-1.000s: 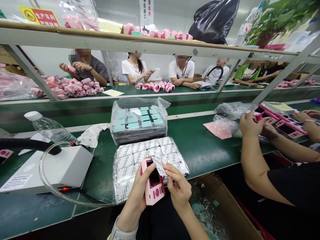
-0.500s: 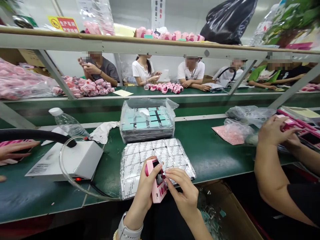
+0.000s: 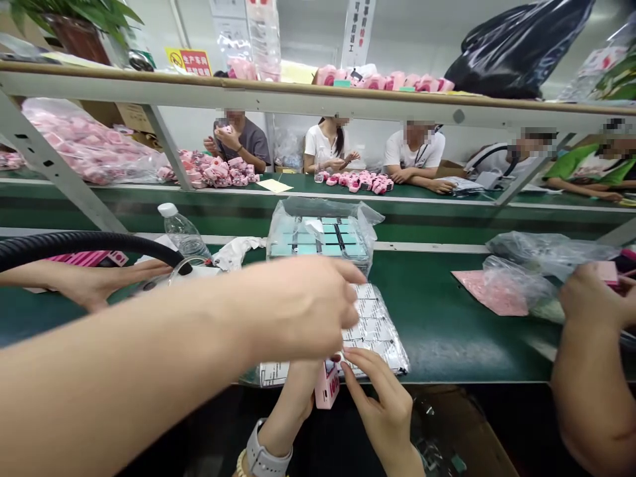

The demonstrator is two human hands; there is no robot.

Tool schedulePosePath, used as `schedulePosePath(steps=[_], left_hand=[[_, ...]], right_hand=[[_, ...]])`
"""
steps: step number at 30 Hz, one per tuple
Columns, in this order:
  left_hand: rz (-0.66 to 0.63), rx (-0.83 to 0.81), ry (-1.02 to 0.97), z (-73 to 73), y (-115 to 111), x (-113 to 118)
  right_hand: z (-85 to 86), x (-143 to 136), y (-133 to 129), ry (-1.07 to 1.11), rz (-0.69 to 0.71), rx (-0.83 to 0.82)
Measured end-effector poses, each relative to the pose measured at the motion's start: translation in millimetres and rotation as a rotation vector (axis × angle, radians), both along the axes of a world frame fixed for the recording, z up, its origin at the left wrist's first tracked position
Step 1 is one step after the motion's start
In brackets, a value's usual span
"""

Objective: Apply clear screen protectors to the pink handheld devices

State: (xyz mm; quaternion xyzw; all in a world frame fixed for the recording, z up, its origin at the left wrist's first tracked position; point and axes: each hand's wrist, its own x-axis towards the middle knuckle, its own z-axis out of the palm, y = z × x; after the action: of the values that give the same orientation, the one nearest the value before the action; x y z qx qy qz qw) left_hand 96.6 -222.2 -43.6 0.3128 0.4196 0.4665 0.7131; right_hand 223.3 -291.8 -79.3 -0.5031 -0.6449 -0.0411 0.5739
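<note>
My left hand, with a pale watch strap at its wrist, is closed around a pink toy camera with dark pink buttons. Another person's forearm and hand cross over it, hiding my left fingers and most of the camera's screen. My right hand has thumb and fingertips pinched at the camera's right edge; a small white bit shows there, too small to name. Behind them lies a clear-wrapped sheet of white printed labels or pads, partly covered by that arm.
A plastic-wrapped stack of teal pieces stands behind. To the left are a bottle, a black hose and another hand. A pink bag and a co-worker's arm are right. Below sits a cardboard box.
Another person's arm has come in from the left across my left hand and the camera. The view has swung left. My hands keep their hold at the camera.
</note>
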Motion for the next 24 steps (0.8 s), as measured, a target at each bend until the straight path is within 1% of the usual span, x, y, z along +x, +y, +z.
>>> schedulePosePath(steps=[4,10,17,20,24], left_hand=[[-0.023,-0.026,-0.025,-0.7,-1.9,-1.2],[-0.018,-0.051,-0.016,-2.0,-3.9,-2.6],[-0.055,-0.046,-0.030,-4.4,-5.5,-5.8],[-0.099,-0.041,-0.032,-6.3,-7.8,-8.8],[-0.186,-0.044,-0.038,-10.1,-13.9,-13.9]], right_hand=[[-3.9,-0.3,-2.6,-0.008,-0.006,-0.029],[-8.6,1.4,-8.1,-0.021,-0.023,-0.075],[-14.5,5.2,-14.6,-0.028,0.003,-0.168],[-11.2,8.5,-19.3,-0.033,0.028,-0.210],[2.4,12.1,-27.5,-0.087,0.095,-0.226]])
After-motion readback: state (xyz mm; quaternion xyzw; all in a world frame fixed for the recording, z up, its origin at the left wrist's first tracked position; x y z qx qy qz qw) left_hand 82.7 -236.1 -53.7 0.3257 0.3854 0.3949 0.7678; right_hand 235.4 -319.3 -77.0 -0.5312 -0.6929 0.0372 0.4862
